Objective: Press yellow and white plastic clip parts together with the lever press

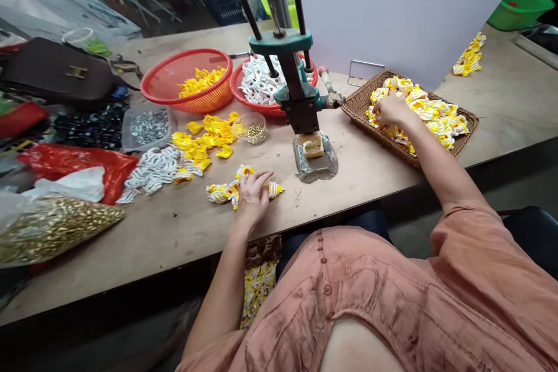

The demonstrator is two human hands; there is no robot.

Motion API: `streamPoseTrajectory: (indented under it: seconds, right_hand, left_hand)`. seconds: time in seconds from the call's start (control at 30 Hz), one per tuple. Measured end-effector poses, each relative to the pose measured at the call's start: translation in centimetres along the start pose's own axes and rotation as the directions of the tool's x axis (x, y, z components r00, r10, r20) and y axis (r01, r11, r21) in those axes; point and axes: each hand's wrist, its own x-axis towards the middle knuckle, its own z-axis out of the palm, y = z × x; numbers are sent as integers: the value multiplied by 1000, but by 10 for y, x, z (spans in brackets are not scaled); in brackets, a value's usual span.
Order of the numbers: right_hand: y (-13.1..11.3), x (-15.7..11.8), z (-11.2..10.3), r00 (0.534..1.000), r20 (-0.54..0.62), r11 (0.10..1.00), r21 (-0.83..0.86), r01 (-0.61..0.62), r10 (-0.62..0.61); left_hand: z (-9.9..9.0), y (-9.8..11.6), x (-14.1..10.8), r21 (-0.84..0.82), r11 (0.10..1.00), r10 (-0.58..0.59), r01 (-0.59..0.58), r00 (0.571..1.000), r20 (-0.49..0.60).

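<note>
My left hand (254, 195) rests on several yellow-and-white striped pieces (221, 192) lying on the table, left of the hand press. Its fingers are bent over them; whether they grip one is hard to tell. My right hand (389, 109) reaches into the brown wicker basket (377, 142) on the right, its fingertips among a heap of yellow-and-white pieces (436, 116). Those fingers are curled, and what they may hold is hidden. Between my hands stands the green and black press (300, 102), above a small metal base (317, 165).
Red baskets (157, 84) of yellow and white (261, 78) pieces stand behind the press. Yellow pieces (213, 133), a clear cup (250, 129) of small metal parts, white pieces (152, 168) and a bag (61, 224) of gold parts lie leftward. A pale panel (392, 11) rises behind.
</note>
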Motion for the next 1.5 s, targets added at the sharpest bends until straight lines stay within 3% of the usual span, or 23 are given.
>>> streamPoseTrajectory:
  seconds: [0.17,0.3,0.37,0.5,0.57,0.63,0.7,0.77,0.9,0.97,1.07,1.27,1.37,1.43,1.5]
  right_hand:
    - [-9,25,9,987,21,972,-179,-151,158]
    - [9,38,7,965,54,958,-147,-247,257]
    - [13,29,0,978,-44,975,-81,-209,205]
    - [-10,-21,-22,959,-276,979,202,-5,62]
    - [-41,-54,-27,943,-333,889,437,135,20]
    - [-79,-87,-22,948,-318,698,678,228,-1]
    - [-117,-116,-7,965,-263,493,837,237,-17]
    - [-148,-137,16,976,-217,361,910,204,-6]
    - [-181,-158,60,990,-136,232,965,125,33]
    - [-187,-160,74,991,-132,235,964,124,16]
    - [-191,-161,79,980,-198,347,920,184,6]
    - [-191,-149,57,927,-343,641,681,355,-149]
    - [-194,-141,58,928,-367,643,694,324,-71]
    - [-196,-137,66,925,-379,591,753,290,28]
    - [-198,-134,77,920,-383,536,794,286,76]
  left_hand:
    - [-5,6,4,-50,999,3,-6,999,-53]
    - [-1,13,2,11,997,81,-82,995,54]
    - [0,18,2,12,996,84,-84,995,57]
    - [0,51,14,-243,968,25,-57,991,-132]
    - [5,80,25,-456,889,-44,-39,984,-171]
    - [16,111,36,-704,710,-99,-3,990,-104]
    - [33,135,44,-876,476,-100,77,994,33]
    - [51,148,45,-938,322,-101,131,990,103]
    - [78,141,35,-954,260,-234,149,968,87]
    - [84,134,29,-961,236,-300,148,951,73]
    - [85,132,23,-965,236,-351,118,936,29]
    - [69,132,26,-832,555,-249,29,959,-133]
    - [80,123,39,-882,470,-303,31,944,-128]
    - [96,117,48,-915,399,-371,66,924,-96]
    - [111,113,55,-917,386,-435,94,896,-92]
